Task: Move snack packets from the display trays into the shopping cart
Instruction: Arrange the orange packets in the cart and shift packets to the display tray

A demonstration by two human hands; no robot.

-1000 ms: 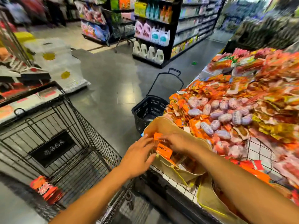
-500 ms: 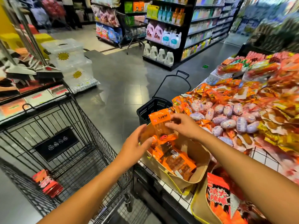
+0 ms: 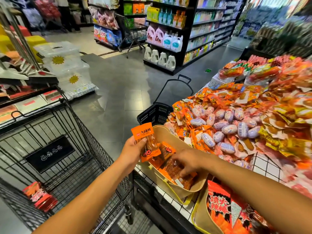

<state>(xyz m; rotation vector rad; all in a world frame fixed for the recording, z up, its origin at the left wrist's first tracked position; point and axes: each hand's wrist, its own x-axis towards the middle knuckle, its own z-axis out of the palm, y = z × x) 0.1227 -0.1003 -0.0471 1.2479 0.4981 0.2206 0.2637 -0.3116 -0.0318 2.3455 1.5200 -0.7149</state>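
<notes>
The left hand (image 3: 133,149) grips an orange packet (image 3: 146,141) upright at the tray's (image 3: 170,134) left rim. The right hand (image 3: 187,159) curls its fingers onto packets (image 3: 174,168) inside the tray; blur hides any grip. The tray sits on a wire-topped bench (image 3: 263,168). Left of the tray, the cart (image 3: 81,132) holds red packets (image 3: 40,196). Beyond the tray: basket (image 3: 155,112), grey floor (image 3: 118,85), shelves (image 3: 202,31).

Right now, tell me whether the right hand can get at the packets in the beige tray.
Probably yes: the right hand is down inside the open-topped beige tray, its fingers touching the orange packets, and nothing covers them.
</notes>
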